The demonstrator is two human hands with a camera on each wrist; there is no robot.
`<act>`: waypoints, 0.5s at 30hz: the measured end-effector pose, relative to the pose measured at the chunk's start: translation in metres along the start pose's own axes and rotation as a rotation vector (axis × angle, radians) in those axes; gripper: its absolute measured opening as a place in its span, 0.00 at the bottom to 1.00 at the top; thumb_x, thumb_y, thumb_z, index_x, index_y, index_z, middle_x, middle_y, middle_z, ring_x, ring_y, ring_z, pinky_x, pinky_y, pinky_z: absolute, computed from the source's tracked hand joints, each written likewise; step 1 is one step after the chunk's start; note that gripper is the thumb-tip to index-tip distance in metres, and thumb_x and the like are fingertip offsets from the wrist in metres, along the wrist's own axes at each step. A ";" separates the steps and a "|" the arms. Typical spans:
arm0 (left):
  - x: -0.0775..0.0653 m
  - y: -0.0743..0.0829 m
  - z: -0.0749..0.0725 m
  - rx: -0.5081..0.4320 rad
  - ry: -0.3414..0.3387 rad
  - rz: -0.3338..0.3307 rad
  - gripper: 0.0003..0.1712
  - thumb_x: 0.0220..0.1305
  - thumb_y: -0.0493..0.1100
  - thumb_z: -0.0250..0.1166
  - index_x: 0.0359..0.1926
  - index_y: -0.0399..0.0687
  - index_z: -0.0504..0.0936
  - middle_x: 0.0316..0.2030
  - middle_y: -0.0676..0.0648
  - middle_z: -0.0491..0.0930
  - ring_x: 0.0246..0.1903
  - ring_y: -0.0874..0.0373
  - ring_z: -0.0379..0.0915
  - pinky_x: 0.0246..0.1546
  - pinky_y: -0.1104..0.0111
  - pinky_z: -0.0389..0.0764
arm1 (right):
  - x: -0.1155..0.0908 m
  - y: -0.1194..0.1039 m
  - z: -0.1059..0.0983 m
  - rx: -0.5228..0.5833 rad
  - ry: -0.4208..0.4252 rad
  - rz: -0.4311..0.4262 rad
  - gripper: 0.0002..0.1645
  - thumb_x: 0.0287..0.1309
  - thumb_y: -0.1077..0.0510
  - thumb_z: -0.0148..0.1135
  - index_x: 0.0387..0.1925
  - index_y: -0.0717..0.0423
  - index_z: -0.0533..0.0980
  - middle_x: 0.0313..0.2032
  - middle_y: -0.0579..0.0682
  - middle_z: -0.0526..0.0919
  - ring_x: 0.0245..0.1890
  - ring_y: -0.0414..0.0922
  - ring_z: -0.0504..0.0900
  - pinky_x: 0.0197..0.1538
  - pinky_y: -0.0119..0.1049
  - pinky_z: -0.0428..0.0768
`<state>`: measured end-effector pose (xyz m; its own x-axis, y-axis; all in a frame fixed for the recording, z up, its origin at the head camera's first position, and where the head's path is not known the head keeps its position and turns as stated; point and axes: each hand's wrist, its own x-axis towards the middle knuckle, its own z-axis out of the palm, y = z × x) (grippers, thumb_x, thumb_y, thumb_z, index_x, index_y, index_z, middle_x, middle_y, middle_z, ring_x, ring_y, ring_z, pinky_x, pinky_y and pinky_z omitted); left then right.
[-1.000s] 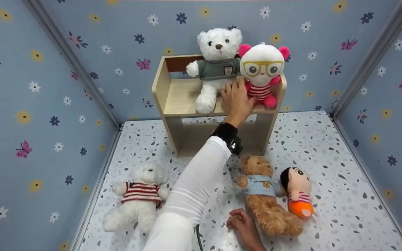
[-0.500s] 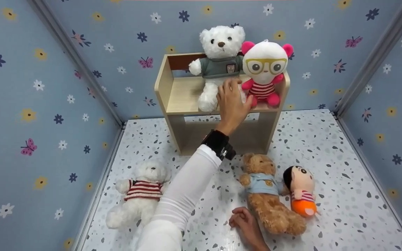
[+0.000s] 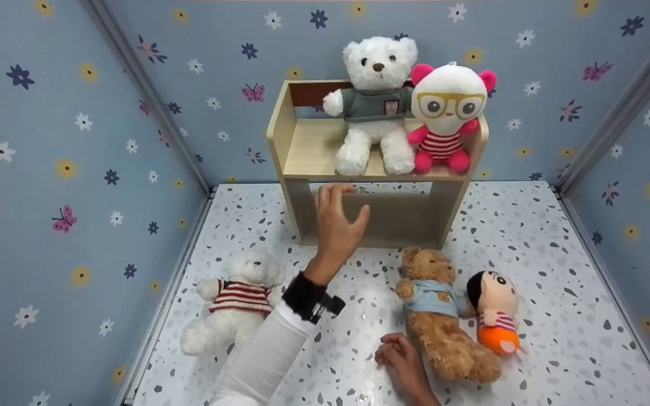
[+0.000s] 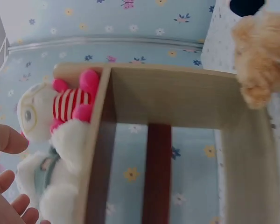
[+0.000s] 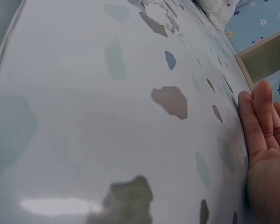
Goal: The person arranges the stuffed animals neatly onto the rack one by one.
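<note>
My left hand (image 3: 339,225), with its thumb held apart from bent fingers, hangs in front of the wooden shelf (image 3: 288,135) and holds nothing. On the upper board sit a white teddy bear (image 3: 378,104) in a grey-green sweater and, at its right, a pink-and-white plush toy (image 3: 446,115) with yellow glasses. In the left wrist view both plush toys appear beyond the fingers (image 4: 11,140). My right hand (image 3: 404,361) rests on the speckled surface with fingers loosely bent and nothing in them. Closest to it lies a brown teddy bear (image 3: 432,321) in a light blue shirt.
A white bear (image 3: 240,299) in a red-striped sweater lies at the left. Beside the brown bear is a black-haired doll (image 3: 497,316) with orange bottoms. Flower-patterned walls (image 3: 105,113) enclose the speckled surface (image 3: 556,282) on the left, right and back.
My left hand has come away from the two plush toys on the upper board, moving down and to the left. The head view has shifted slightly. My right hand stays in place.
</note>
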<state>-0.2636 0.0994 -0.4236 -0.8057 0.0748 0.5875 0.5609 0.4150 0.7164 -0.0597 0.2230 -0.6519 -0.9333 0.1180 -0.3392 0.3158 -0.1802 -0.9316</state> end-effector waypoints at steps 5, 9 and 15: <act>-0.059 -0.051 -0.028 0.042 0.034 -0.147 0.19 0.56 0.37 0.73 0.49 0.44 0.78 0.49 0.42 0.73 0.55 0.47 0.68 0.59 0.53 0.72 | 0.000 -0.001 -0.004 -0.015 -0.003 0.011 0.19 0.71 0.58 0.58 0.53 0.70 0.71 0.33 0.49 0.86 0.34 0.42 0.85 0.43 0.34 0.86; -0.103 -0.087 -0.050 0.125 0.052 -0.276 0.18 0.56 0.37 0.72 0.47 0.46 0.79 0.48 0.42 0.74 0.53 0.46 0.68 0.56 0.52 0.72 | -0.001 0.000 -0.006 -0.020 0.007 0.019 0.18 0.72 0.58 0.57 0.53 0.69 0.72 0.33 0.48 0.85 0.34 0.42 0.85 0.43 0.34 0.86; -0.145 -0.121 -0.092 0.266 0.146 -0.319 0.16 0.54 0.34 0.73 0.43 0.45 0.80 0.43 0.40 0.75 0.47 0.44 0.68 0.50 0.52 0.70 | 0.001 0.000 -0.001 -0.029 0.003 0.050 0.18 0.73 0.57 0.57 0.53 0.68 0.72 0.34 0.49 0.85 0.35 0.43 0.85 0.44 0.35 0.85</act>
<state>-0.1968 -0.0448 -0.5612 -0.8844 -0.2161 0.4137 0.2047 0.6169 0.7599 -0.0604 0.2240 -0.6525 -0.9158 0.1120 -0.3858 0.3670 -0.1573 -0.9168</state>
